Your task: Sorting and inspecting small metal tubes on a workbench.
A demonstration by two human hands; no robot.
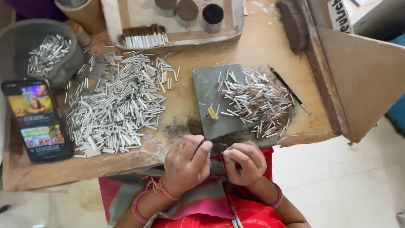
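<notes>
2 hands, your left (187,164) and right (243,162), curl shut on something too hidden to tell, at the slab's (206,90) 6 o'clock; tubes (114,105) lie at 9.

Low wooden worktable (261,42), surface worn and scuffed. Pale tiled floor (346,181) below. Light is even, soft shadows.

Left hand (187,162) and right hand (243,162) are closed together at the near edge of the tabletop (261,42), just below a grey slab (211,90). Heaps of small metal tubes (114,105) lie beside a phone (36,119).
</notes>
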